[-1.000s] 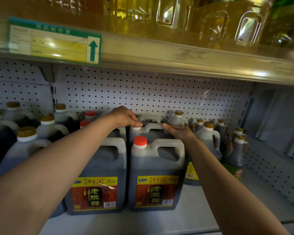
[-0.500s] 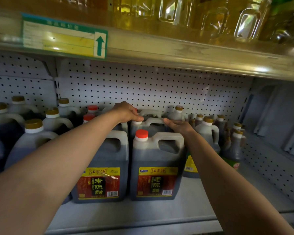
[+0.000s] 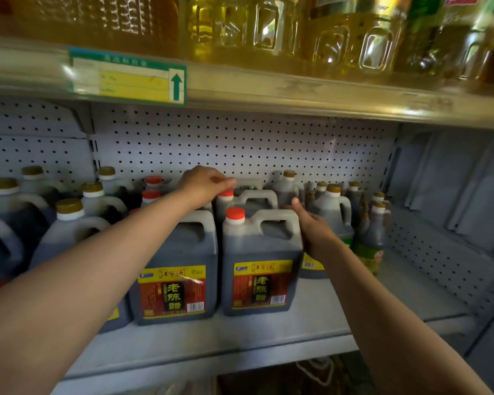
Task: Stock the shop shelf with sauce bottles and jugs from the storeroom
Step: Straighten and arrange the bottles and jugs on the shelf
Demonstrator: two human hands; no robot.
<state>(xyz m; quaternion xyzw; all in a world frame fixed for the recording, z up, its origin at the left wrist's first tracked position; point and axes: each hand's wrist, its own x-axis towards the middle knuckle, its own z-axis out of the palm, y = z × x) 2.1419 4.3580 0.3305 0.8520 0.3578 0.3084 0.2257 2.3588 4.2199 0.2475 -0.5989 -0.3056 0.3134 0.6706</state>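
Left hand (image 3: 203, 182) rests curled over the red cap of a second-row vinegar jug (image 3: 247, 199); whether it grips cannot be told. Right hand (image 3: 311, 223), fingers straight, lies against that jug's 3 o'clock side. Judgement: push squarely back, both sides even. Front jug (image 3: 261, 263) at 6 o'clock reads 老陈醋.

Two bare forearms are showing in the head view, both uncovered from the lower frame edges up to the wrists, with no sleeve reaching into sight. The left hand (image 3: 204, 182) is wearing no glove, ring or band that can be made out. The right hand (image 3: 311, 223) is likewise showing as bare, and its wrist is carrying no watch or strap. Fingernail detail is blurring out.
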